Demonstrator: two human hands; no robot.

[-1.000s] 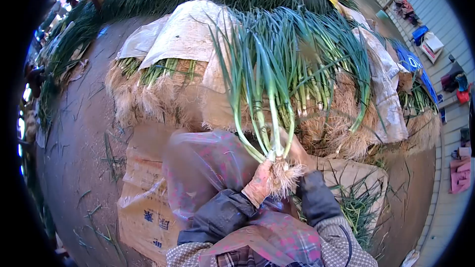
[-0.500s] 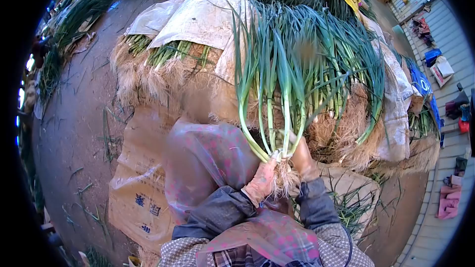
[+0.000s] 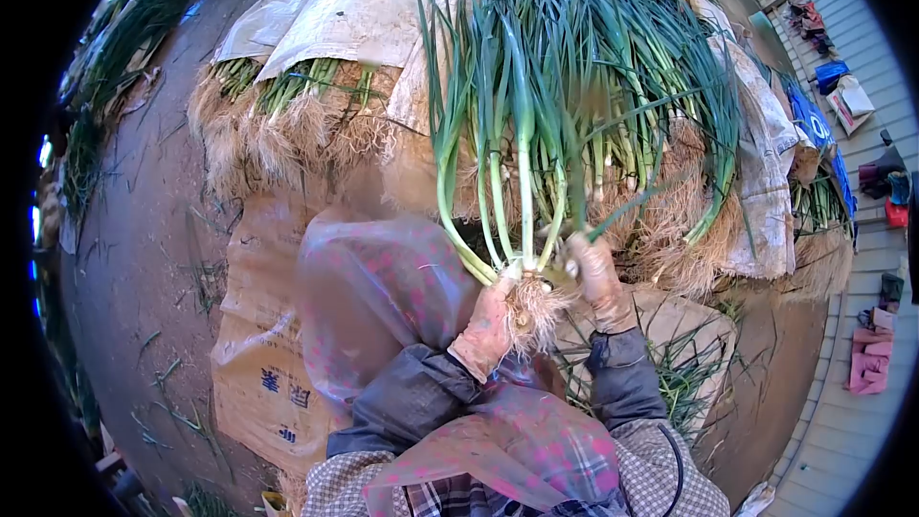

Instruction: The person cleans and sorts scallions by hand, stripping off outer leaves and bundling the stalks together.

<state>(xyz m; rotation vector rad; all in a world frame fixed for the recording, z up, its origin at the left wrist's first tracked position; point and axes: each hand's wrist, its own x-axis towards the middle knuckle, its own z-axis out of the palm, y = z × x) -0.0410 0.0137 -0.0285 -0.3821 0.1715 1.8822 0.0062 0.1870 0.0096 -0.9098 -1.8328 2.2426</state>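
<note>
My left hand, in a dirty glove, is closed round the base of a small bunch of green onions. Their pale roots hang out beside its fingers, and the long leaves reach forward over the pile. Just right of the bunch, my right hand is closed on a loose green onion leaf, apart from the left hand. The right fingertips are partly blurred.
A thick pile of green onions lies ahead, roots toward me. White woven sacks cover more onions at left. A printed sack lies on the floor, and leaf scraps lie on a mat at right. Plastic sheeting covers my knees.
My right hand has moved from beside the bunch's base up and to the right, drawing a leaf away. My left hand still holds the bunch. The view has shifted slightly.
</note>
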